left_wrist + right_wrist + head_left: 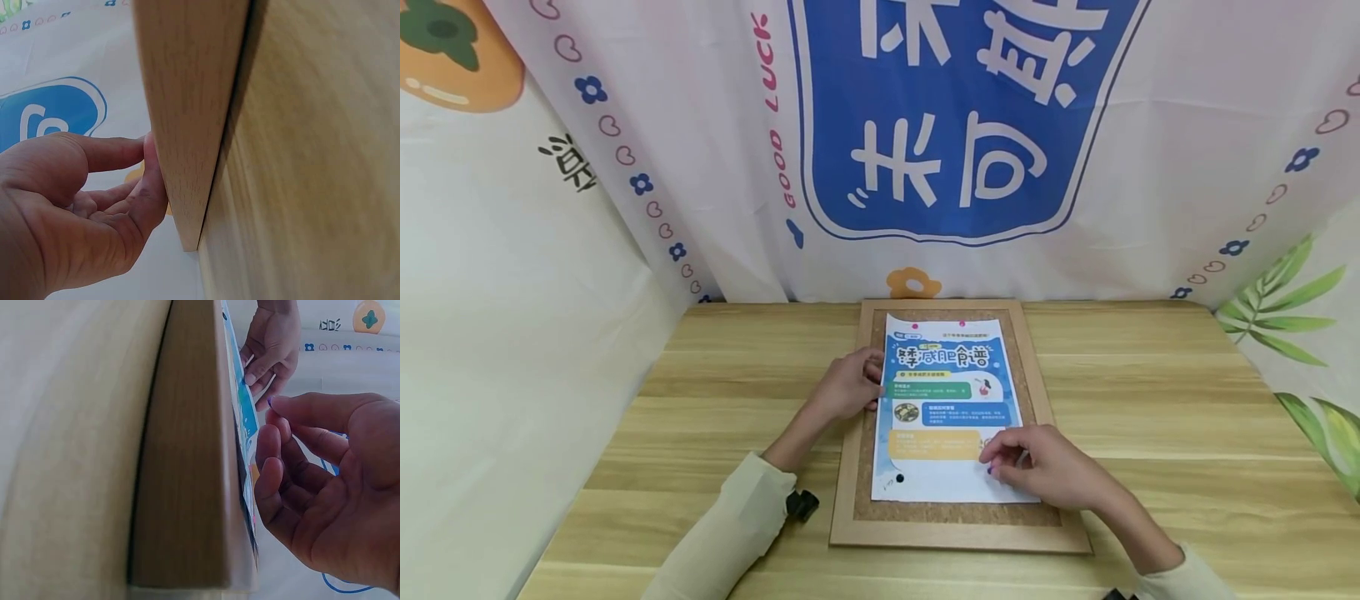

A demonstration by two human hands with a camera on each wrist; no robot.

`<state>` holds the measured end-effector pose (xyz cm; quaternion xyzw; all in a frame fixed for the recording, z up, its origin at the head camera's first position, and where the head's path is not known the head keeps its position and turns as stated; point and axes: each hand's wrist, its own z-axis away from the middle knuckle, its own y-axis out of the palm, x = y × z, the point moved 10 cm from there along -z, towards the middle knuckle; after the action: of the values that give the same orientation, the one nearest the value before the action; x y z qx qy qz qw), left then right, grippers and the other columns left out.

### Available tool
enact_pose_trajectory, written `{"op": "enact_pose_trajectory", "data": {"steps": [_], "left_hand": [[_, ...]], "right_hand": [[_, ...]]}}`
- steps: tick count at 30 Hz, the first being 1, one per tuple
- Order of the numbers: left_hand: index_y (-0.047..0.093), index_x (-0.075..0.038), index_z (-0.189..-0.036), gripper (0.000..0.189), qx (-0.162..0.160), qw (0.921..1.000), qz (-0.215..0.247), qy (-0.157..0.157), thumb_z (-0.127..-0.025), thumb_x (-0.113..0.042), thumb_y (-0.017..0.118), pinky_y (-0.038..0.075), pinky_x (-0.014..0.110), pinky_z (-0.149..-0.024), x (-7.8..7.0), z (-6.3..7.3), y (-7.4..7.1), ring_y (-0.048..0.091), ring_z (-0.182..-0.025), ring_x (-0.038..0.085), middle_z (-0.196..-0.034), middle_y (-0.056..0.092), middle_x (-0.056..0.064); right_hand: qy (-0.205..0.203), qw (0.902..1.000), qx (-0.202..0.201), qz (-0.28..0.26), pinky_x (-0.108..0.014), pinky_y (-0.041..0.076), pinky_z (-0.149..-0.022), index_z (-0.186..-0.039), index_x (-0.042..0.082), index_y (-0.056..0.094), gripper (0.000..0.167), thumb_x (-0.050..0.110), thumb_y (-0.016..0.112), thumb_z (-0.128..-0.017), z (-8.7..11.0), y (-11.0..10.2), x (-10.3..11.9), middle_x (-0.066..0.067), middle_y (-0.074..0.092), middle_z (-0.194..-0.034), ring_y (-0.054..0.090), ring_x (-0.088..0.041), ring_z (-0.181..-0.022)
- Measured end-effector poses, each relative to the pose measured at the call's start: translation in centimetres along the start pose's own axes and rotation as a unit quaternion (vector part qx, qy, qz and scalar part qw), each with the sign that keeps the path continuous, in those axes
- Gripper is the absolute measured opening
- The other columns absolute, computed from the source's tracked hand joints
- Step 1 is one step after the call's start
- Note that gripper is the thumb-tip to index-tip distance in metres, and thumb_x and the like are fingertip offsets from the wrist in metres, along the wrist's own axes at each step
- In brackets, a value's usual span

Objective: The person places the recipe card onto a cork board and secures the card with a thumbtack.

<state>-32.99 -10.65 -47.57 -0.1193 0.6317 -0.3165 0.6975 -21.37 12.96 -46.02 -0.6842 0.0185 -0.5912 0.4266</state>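
A printed poster [951, 487] lies on a wood-framed cork board [958, 533] on the table. Two pink pushpins show at its top edge, one of them this left pushpin [915, 326]; a round black spot sits at its lower left. My left hand [848, 385] rests at the poster's left edge, fingers bent and fingertips right at the paper. In the left wrist view its fingertips overlap the side of the frame [190, 125]. Over the poster's lower right, my right hand [1045, 467] pinches a small purple pushpin [270, 401] between thumb and forefinger.
The wooden table [1157, 417] extends on both sides of the board. Behind its far edge hangs a white printed curtain [715, 167] with a large blue emblem. A black strap piece [802, 504] sits at the left sleeve [737, 517].
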Motion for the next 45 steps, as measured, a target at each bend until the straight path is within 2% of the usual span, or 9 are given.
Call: {"op": "enact_pose_trajectory", "data": {"steps": [11, 15, 20, 29, 35, 39, 45], "left_hand": [[0.058, -0.003, -0.147, 0.052, 0.0, 1.0, 0.0, -0.003, -0.097, 0.005, 0.072, 0.062, 0.026, -0.062, -0.2, 0.1, -0.1, 0.069, -0.078, 0.02, -0.109, 0.07, 0.015], [0.058, -0.003, -0.146, 0.052, 0.0, 1.0, 0.0, -0.001, -0.097, 0.005, 0.072, 0.063, 0.026, -0.062, -0.2, 0.1, 0.0, 0.069, -0.078, 0.02, -0.109, 0.07, 0.015], [0.058, -0.002, -0.146, 0.052, 0.0, 1.0, 0.0, 0.001, -0.096, 0.005, 0.072, 0.063, 0.026, -0.062, -0.1, 0.1, 0.0, 0.069, -0.079, 0.02, -0.109, 0.069, 0.015], [0.058, -0.002, -0.146, 0.052, -0.001, 1.0, -0.004, 0.003, -0.096, 0.005, 0.072, 0.062, 0.025, -0.061, -0.1, 0.1, 0.0, 0.069, -0.078, 0.02, -0.109, 0.07, 0.015], [0.058, -0.002, -0.147, 0.053, -0.003, 1.0, -0.003, -0.001, -0.096, 0.004, 0.072, 0.062, 0.025, -0.062, 0.0, 0.1, -0.1, 0.069, -0.079, 0.02, -0.109, 0.069, 0.015], [0.058, -0.002, -0.146, 0.052, -0.003, 1.0, -0.003, 0.002, -0.096, 0.005, 0.072, 0.062, 0.025, -0.062, -0.1, 0.1, -0.1, 0.069, -0.078, 0.02, -0.109, 0.069, 0.015], [0.058, -0.002, -0.146, 0.051, -0.002, 1.0, -0.003, 0.002, -0.097, 0.004, 0.071, 0.062, 0.025, -0.062, 0.0, 0.1, 0.0, 0.068, -0.078, 0.02, -0.109, 0.069, 0.015]], "right_hand": [[0.005, 1.0, -0.005, 0.002, -0.021, 0.052, -0.068, -0.105, 0.013, 0.079, 0.007, 0.015, 0.075, -0.099, 0.8, 0.1, -0.7, 0.008, 0.07, -0.089, 0.058, -0.001, -0.079], [0.018, 0.9998, -0.003, 0.004, -0.02, 0.052, -0.067, -0.102, 0.014, 0.079, 0.005, 0.014, 0.075, -0.099, 1.3, 0.0, -1.3, 0.008, 0.069, -0.087, 0.058, -0.002, -0.078], [0.032, 0.9994, 0.007, -0.009, -0.02, 0.053, -0.066, -0.102, 0.012, 0.08, 0.006, 0.013, 0.076, -0.098, 1.9, 0.1, -1.8, 0.006, 0.073, -0.088, 0.059, -0.001, -0.076], [0.032, 0.9995, 0.006, -0.005, -0.02, 0.053, -0.062, -0.101, 0.012, 0.082, 0.006, 0.014, 0.078, -0.097, 2.9, -0.4, -2.6, 0.006, 0.078, -0.091, 0.058, 0.0, -0.072], [0.025, 0.9996, 0.011, -0.008, -0.02, 0.052, -0.06, -0.101, 0.01, 0.083, 0.007, 0.012, 0.079, -0.096, 3.1, -0.5, -2.6, 0.004, 0.08, -0.095, 0.058, 0.001, -0.071], [0.022, 0.9997, 0.009, -0.003, -0.019, 0.05, -0.059, -0.1, 0.011, 0.083, 0.008, 0.01, 0.08, -0.094, 3.0, -0.6, -2.6, 0.005, 0.08, -0.091, 0.056, 0.001, -0.068], [0.042, 0.9991, 0.008, 0.0, -0.018, 0.047, -0.056, -0.098, 0.012, 0.084, 0.008, 0.008, 0.081, -0.092, 2.8, -0.8, -3.2, 0.005, 0.079, -0.088, 0.054, -0.001, -0.064]]}}
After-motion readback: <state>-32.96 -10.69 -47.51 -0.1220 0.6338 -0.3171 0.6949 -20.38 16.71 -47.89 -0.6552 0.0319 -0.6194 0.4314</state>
